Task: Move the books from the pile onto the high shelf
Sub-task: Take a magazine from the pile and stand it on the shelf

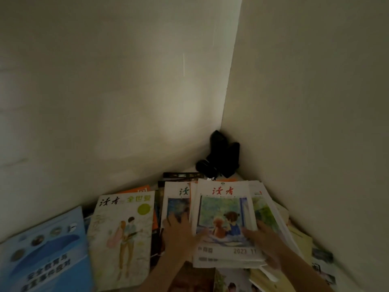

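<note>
While both hands (183, 232) (267, 243) flank top magazine (225, 220), cover reads "2023 11".

Two bare hands in view, forearms entering from bottom edge. Left hand (182, 232): no ring, no watch, no glove visible; wrist and forearm uncovered, no sleeve showing. Right hand (267, 243): likewise unadorned; forearm bare down to frame edge. Dim light and blur soften detail; nails and finer marks cannot be made out. No other part of person visible.
</note>
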Demonstrator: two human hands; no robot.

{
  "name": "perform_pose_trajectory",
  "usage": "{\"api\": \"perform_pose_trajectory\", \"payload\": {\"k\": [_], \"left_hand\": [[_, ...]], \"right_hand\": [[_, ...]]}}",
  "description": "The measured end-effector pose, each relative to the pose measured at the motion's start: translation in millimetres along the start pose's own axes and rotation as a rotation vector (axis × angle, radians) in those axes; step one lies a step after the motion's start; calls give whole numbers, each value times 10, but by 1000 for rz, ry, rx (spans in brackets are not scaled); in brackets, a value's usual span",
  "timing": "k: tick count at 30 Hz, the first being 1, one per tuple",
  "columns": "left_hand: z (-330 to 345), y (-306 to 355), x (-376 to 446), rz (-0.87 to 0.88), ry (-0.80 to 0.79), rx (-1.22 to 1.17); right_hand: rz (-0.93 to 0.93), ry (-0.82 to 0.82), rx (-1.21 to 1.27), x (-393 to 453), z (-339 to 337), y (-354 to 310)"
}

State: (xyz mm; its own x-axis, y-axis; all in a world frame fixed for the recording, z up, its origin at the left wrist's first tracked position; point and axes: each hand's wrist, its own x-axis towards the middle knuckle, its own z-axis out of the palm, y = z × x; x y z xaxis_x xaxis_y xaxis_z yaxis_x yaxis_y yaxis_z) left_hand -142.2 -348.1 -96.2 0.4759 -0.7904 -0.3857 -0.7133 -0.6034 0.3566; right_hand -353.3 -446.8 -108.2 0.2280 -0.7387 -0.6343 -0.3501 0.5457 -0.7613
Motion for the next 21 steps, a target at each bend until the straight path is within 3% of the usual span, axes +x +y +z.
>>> {"api": "perform_pose_trajectory", "payload": {"k": [7, 10, 15, 18, 21], "left_hand": [[-5, -78, 165, -169, 134, 70], [-6, -185, 202, -155, 191, 79], [-39, -366, 324, -132, 234, -342], [-102, -439, 280, -28, 217, -343], [-368, -692, 210, -33, 347, -372]], "right_hand": [[-22, 26, 20, -31, 23, -1], [-103, 72, 8, -71, 46, 28], [-242, 88, -41, -151, 191, 37], [-281, 58, -66, -167, 306, -2], [-288, 29, -77, -139, 483, -45]]}}
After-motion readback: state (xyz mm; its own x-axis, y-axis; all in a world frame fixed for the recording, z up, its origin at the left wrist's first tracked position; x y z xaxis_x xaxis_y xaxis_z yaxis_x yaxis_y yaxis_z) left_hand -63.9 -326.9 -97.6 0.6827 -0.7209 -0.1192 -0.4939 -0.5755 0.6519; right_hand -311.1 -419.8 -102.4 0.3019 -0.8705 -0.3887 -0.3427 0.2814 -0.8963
